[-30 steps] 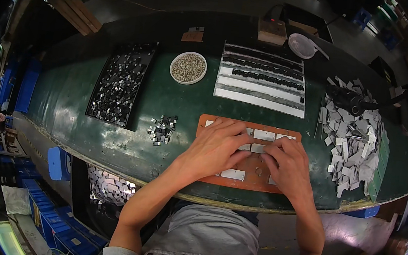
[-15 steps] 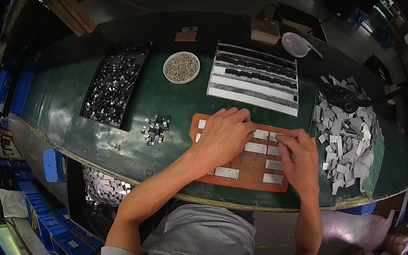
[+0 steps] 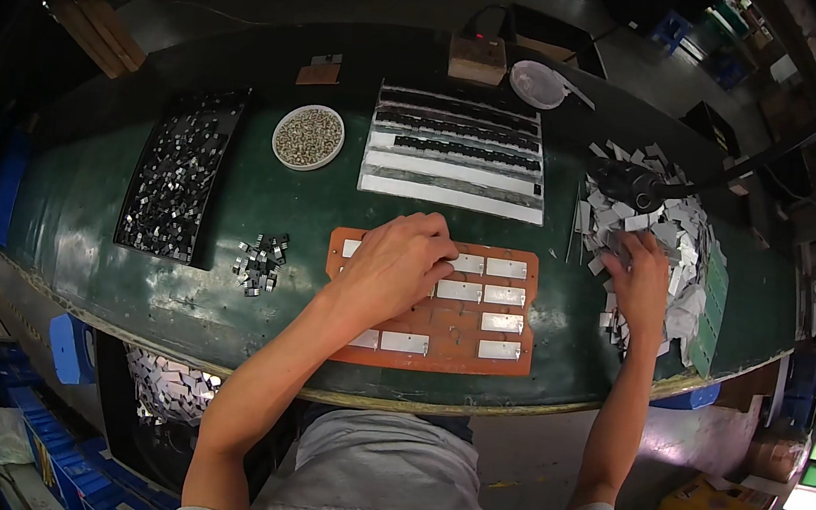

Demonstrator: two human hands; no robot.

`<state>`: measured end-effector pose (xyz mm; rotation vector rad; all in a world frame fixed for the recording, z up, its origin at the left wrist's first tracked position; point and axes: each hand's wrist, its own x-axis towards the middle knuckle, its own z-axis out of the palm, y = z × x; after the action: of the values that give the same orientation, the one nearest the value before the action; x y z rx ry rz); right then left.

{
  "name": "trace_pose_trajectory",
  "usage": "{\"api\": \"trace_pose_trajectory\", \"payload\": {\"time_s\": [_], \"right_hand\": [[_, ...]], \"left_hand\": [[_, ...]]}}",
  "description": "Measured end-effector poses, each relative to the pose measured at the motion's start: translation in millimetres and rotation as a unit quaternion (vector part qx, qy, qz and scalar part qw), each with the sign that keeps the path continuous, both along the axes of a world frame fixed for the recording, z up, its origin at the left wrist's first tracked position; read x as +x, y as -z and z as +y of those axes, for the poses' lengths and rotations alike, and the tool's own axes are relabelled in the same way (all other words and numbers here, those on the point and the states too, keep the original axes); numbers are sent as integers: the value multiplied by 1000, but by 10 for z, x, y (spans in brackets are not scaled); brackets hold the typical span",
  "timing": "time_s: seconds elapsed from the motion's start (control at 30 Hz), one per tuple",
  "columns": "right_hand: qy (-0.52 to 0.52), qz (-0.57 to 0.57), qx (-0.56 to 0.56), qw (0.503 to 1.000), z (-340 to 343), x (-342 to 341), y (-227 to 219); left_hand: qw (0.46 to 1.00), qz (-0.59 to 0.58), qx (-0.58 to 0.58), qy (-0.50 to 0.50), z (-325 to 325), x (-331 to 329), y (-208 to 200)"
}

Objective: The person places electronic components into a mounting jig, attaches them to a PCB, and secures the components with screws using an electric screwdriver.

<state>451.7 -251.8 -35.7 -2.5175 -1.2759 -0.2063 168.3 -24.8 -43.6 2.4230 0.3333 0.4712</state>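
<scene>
My left hand (image 3: pixel 395 266) rests over the upper left of an orange board (image 3: pixel 459 333), its fingers curled together. Whatever they may hold is hidden under the hand. Rows of small pale rectangular plates (image 3: pixel 504 295) lie on the board, and the hand covers part of them. To the right, my right hand (image 3: pixel 640 287) reaches onto a heap of loose grey-white plates (image 3: pixel 685 248). Its thumb and fingers are bent but apart, touching the near left side of the heap.
A black tray of small dark parts (image 3: pixel 176 173) stands left, with a small loose cluster (image 3: pixel 259 263) nearby. Behind the board are a white bowl of tiny metal pieces (image 3: pixel 308 137) and a sheet with black strips (image 3: pixel 452 174). A dark lamp-like arm (image 3: pixel 707 191) overhangs the heap.
My right hand has left the board's upper right plate and moved right to the heap. My left hand stays on the board. The whole view has shifted, with the table things now further left.
</scene>
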Motion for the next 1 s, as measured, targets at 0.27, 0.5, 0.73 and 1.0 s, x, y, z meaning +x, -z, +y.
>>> {"api": "trace_pose_trajectory", "payload": {"time_s": [0.27, 0.5, 0.73, 1.0], "right_hand": [[-7, 27, 58, 998, -99, -20, 84], [0, 28, 49, 998, -101, -49, 12], [-29, 83, 64, 994, -194, 54, 42], [31, -2, 166, 986, -332, 75, 98]], "left_hand": [[999, 10, 37, 18, -56, 36, -58], [999, 33, -31, 6, -45, 94, -69], [992, 24, -123, 31, 112, 122, -45], [994, 55, -98, -3, 76, 133, -90]]}}
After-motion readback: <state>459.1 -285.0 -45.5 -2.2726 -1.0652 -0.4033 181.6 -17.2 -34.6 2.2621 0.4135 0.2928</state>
